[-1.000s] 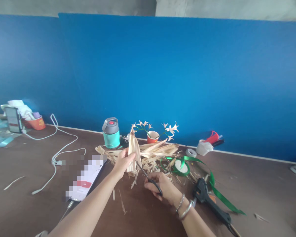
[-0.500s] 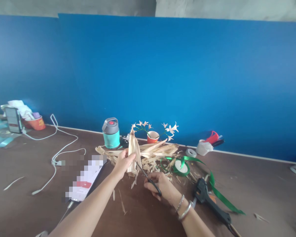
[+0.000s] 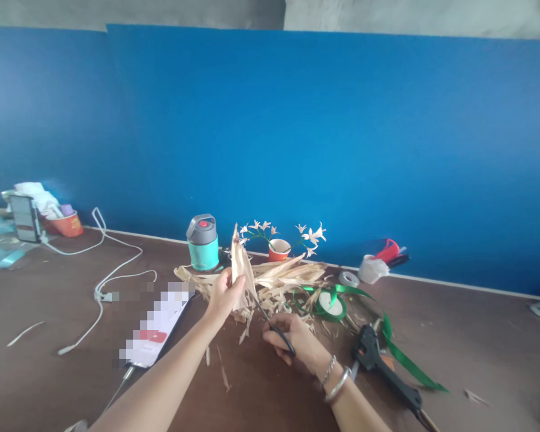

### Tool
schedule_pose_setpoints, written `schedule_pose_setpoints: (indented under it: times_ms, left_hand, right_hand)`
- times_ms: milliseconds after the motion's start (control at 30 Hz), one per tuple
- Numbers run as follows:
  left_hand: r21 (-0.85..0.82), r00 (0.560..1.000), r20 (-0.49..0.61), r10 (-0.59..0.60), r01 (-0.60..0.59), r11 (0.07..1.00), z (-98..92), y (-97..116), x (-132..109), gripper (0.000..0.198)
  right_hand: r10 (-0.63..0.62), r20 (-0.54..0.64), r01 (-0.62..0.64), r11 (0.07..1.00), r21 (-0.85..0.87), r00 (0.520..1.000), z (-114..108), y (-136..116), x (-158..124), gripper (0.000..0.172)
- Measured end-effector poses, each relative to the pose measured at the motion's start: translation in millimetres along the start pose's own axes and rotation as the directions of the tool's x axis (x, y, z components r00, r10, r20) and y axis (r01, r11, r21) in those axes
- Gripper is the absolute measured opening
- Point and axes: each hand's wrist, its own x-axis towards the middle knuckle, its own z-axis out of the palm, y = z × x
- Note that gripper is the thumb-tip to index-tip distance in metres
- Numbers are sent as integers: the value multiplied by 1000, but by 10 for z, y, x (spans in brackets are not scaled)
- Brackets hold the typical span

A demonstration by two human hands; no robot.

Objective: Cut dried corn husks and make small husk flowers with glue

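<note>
1. Writing: the red cup [image 3: 69,225] at far left bears yellowish marks, too blurred to read. The flat phone [image 3: 155,330] shows a pale screen with a red patch, pixelated past reading; small detail on the upright phone [image 3: 24,219], beside the red cup, is also illegible.
2. Surface: the dark brown table [image 3: 252,408] carries loose scraps and a tangled white cable [image 3: 121,264].
3. Room: a smooth blue panel [image 3: 297,120] stands behind the table, with a pale strip along its foot; above it runs a grey wall [image 3: 409,18].
4. Left hand [image 3: 225,294]: thumb and fingers are pinched together on a pale dry husk [image 3: 240,264], held upright above the table's middle, in front of the husk pile [image 3: 292,275].
5. Right hand [image 3: 292,339]: fingers are curled around the handle of the scissors [image 3: 265,317], whose tip meets the husk's lower right part; I cannot tell whether the blades grip it. The wrist wears 2 bracelets [image 3: 338,384].
6. Behind the pile: a teal container [image 3: 203,255] with a grey lid, and an orange cup [image 3: 279,255] holding green stems with pale flowers [image 3: 312,237].
7. At right: a green ribbon spool [image 3: 330,305] and a black glue gun [image 3: 387,375].
</note>
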Motion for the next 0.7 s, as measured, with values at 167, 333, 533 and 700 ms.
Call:
schedule_pose_setpoints:
  times_ms: [167,333,533,700]
  left_hand:
    - [64,992,104,77,-84,994,24,17,-39,20]
    - [37,964,257,69,-81,996,78,84,-112,24]
    - [103,966,241,96,-124,987,130,99,-171,24]
    - [113,990,133,38,-53,992,180,174,-177,22]
  right_hand:
    - [-87,-9,87,994,66,996,-7,-64,-43,32]
    - [-142,-135,160,979,130,981,-1,-105,-37,38]
    - [-193,-290,234,966,111,937,17,-15,38,41]
    - [-318,-365,347,938,15,875,89,-35,-7,32]
